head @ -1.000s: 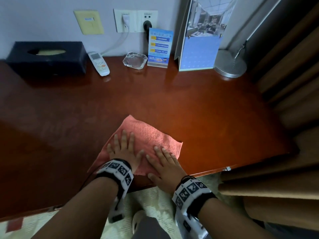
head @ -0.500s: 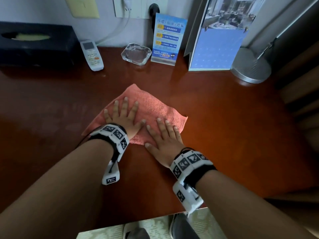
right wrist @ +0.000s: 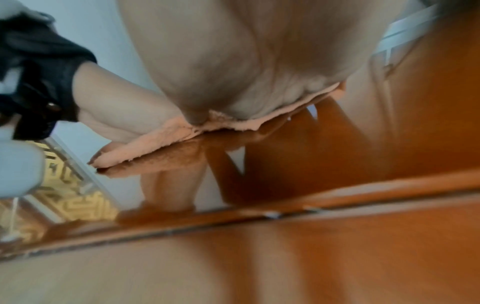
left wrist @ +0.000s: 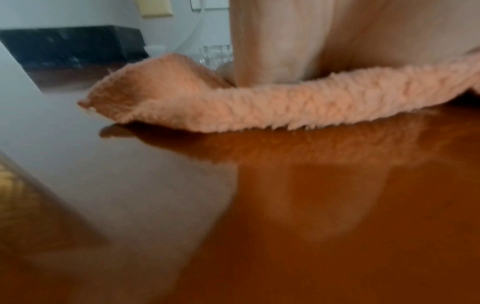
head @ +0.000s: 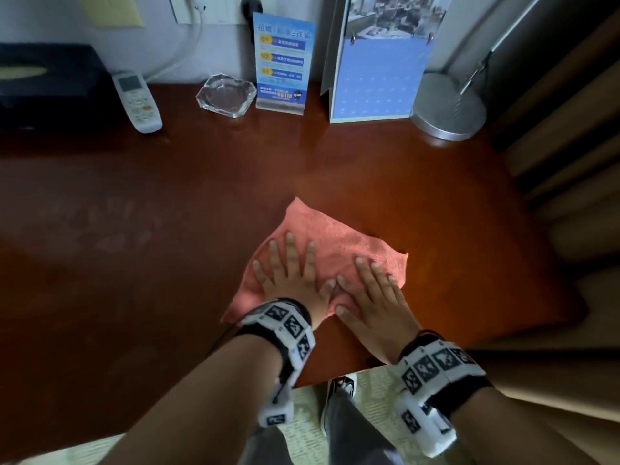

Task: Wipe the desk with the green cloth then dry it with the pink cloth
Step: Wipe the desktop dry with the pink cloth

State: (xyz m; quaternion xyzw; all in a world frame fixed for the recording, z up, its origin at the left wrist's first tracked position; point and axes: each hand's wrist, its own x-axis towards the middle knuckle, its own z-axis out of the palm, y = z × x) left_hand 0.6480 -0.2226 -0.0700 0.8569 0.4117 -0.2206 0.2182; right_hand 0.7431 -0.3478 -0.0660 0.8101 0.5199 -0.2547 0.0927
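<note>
The pink cloth (head: 330, 241) lies spread on the red-brown desk (head: 167, 229), right of centre and near the front edge. My left hand (head: 290, 266) presses flat on its left part with fingers straight and spread. My right hand (head: 372, 290) lies flat on its right part, thumb beside the left thumb. In the left wrist view the fluffy cloth edge (left wrist: 259, 107) sits on the glossy desk (left wrist: 311, 205) under my palm (left wrist: 311, 41). The right wrist view shows the cloth (right wrist: 182, 133) under both palms. No green cloth is in view.
Along the back wall stand a dark tissue box (head: 43, 82), a white remote (head: 137, 102), a glass ashtray (head: 226, 95), a blue sign (head: 283, 62), a standing calendar (head: 379, 62) and a round lamp base (head: 449, 109). Faint streaks (head: 110, 226) mark the desk's left.
Both hands first pushed the pink cloth away toward the back of the desk, then drew it back toward the front edge and to the right, staying flat on it throughout.
</note>
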